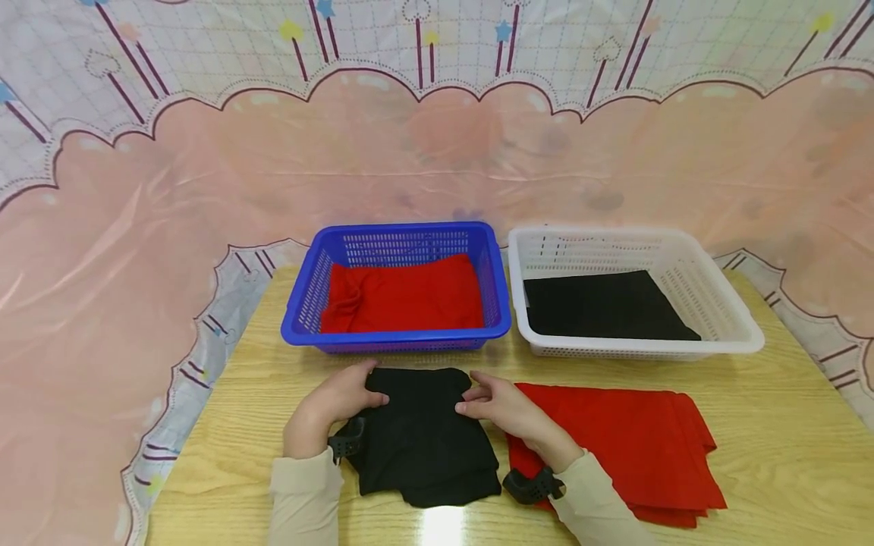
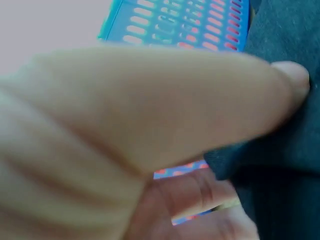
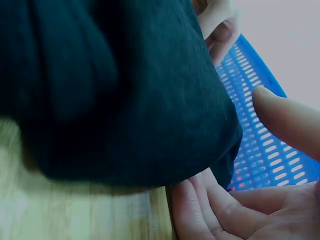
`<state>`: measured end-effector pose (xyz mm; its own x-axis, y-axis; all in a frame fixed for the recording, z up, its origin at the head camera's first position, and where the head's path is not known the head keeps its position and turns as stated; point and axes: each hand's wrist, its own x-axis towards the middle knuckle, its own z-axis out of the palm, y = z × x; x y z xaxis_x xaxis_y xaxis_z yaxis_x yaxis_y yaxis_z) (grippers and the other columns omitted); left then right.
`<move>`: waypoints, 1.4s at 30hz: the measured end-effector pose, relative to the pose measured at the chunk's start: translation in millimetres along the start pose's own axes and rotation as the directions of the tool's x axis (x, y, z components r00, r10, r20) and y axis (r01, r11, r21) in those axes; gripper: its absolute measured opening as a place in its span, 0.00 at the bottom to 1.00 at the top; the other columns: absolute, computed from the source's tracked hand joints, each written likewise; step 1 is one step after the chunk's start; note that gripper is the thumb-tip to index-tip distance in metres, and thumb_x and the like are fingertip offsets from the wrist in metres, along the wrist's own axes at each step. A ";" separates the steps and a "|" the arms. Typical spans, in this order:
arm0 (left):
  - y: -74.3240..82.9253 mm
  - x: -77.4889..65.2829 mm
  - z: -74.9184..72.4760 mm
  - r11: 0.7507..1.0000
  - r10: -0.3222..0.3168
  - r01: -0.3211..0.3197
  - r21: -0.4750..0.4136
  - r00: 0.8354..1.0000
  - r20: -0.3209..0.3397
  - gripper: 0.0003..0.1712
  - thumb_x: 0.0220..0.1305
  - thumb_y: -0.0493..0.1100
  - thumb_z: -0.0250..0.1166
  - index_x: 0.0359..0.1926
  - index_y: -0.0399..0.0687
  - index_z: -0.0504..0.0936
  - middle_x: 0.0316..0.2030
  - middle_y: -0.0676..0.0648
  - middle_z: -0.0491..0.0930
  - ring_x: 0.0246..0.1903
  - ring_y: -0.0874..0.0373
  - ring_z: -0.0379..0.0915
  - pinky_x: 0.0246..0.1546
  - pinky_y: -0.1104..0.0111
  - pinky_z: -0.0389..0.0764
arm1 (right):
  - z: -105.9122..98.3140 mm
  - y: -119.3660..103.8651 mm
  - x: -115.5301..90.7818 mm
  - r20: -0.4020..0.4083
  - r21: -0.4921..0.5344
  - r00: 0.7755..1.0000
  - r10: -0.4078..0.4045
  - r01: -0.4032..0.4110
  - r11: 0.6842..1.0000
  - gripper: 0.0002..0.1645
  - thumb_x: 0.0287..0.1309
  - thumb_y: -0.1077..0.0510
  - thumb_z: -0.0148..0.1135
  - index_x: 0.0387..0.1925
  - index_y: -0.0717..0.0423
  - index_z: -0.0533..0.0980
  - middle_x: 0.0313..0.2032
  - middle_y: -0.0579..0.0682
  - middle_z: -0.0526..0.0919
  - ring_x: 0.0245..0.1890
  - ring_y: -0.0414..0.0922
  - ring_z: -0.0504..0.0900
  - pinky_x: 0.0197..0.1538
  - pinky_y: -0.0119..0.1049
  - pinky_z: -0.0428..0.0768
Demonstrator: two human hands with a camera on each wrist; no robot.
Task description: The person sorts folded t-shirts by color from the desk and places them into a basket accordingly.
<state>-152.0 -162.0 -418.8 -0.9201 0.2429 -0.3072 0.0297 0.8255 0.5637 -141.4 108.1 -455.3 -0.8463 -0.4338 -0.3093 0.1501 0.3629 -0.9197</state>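
Observation:
A folded black cloth [image 1: 426, 440] lies on the table between my two hands. At its far left corner my left hand [image 1: 344, 394] pinches the edge; the left wrist view shows the thumb [image 2: 250, 95] on top of the fabric and the other fingers below it. My right hand [image 1: 501, 406] is at the far right corner. In the right wrist view its fingers [image 3: 192, 205] touch the underside of the black edge, while its thumb [image 3: 285, 115] is raised apart from the fabric. Some fingertips are hidden by the cloth.
Behind the black cloth stands a blue basket [image 1: 396, 337] with red cloth [image 1: 416, 296] inside. To its right, a white basket [image 1: 649, 346] holds another black cloth [image 1: 601, 307]. A folded red cloth [image 1: 635, 447] lies on the wooden table [image 1: 225, 455], partly under my right forearm.

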 end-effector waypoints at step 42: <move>-12.4 5.1 9.1 0.996 0.038 -0.042 -0.073 0.998 -0.054 0.10 0.56 0.44 0.61 0.36 0.45 0.72 0.36 0.47 0.77 0.44 0.47 0.71 0.44 0.55 0.72 | 10.7 16.5 4.5 0.069 0.360 0.996 -0.059 0.031 0.933 0.45 0.51 0.59 0.61 0.66 0.55 0.48 0.56 0.56 0.68 0.51 0.52 0.72 0.54 0.47 0.69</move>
<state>-153.5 -166.3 -434.3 -0.9380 0.2463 -0.2439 0.0395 0.7750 0.6308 -137.3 103.3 -474.4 -0.8162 -0.5107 -0.2701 0.2979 0.0285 -0.9542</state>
